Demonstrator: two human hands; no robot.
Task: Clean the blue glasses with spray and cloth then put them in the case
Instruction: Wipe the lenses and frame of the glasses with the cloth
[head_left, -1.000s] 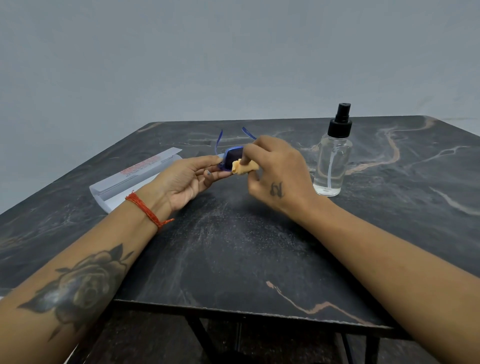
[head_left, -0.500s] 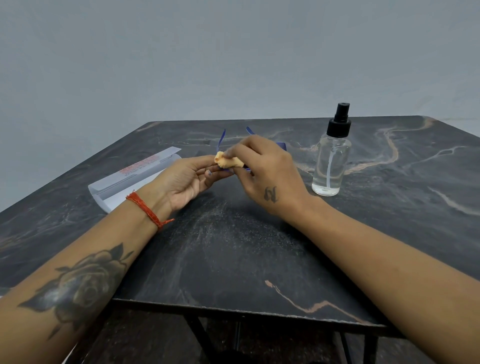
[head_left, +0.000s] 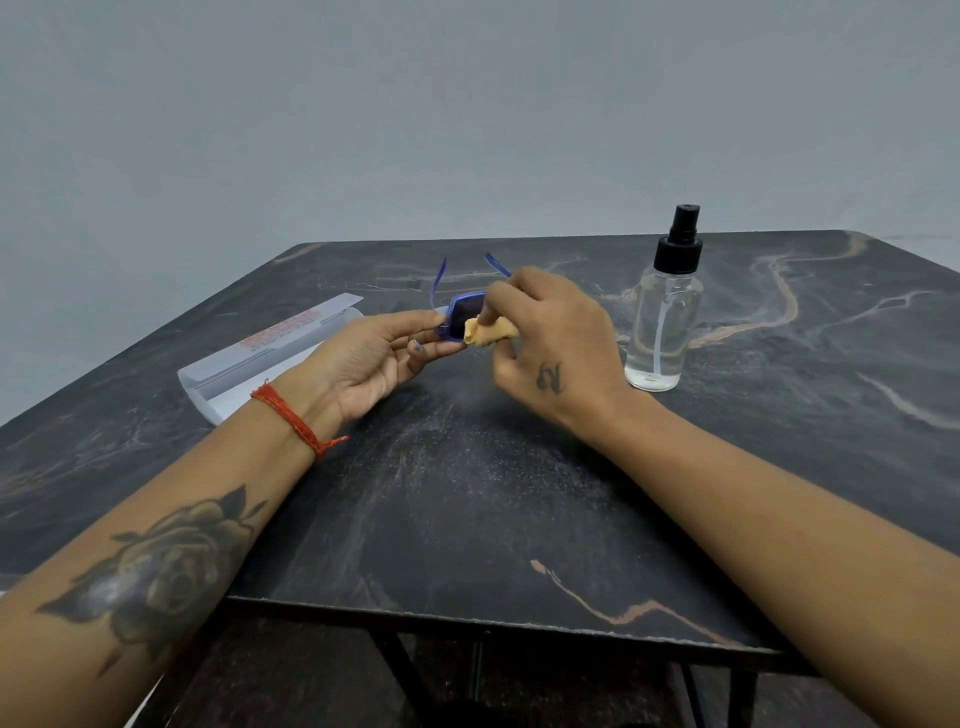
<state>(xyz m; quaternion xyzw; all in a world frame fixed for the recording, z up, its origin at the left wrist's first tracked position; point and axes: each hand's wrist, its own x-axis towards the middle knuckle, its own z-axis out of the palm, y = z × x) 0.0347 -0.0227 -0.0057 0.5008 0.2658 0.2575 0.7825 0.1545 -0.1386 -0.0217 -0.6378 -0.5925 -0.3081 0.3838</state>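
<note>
The right hand (head_left: 550, 338) has slid its bunched tan cloth (head_left: 488, 331) back off the dark lens, baring the blue glasses (head_left: 462, 317) again. The left hand (head_left: 374, 358) pinches their frame above the marbled table (head_left: 467, 519). Nearby lie a white case (head_left: 270, 353), its red lettering unreadable, and a clear spray bottle (head_left: 665, 322).

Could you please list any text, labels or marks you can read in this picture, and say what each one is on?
Case: red print on the open lid, too blurred to read.
Right hand: a small dark tattoo mark on its back, not readable as letters.
Spray bottle: no label visible.
Nothing else carries text.
</note>
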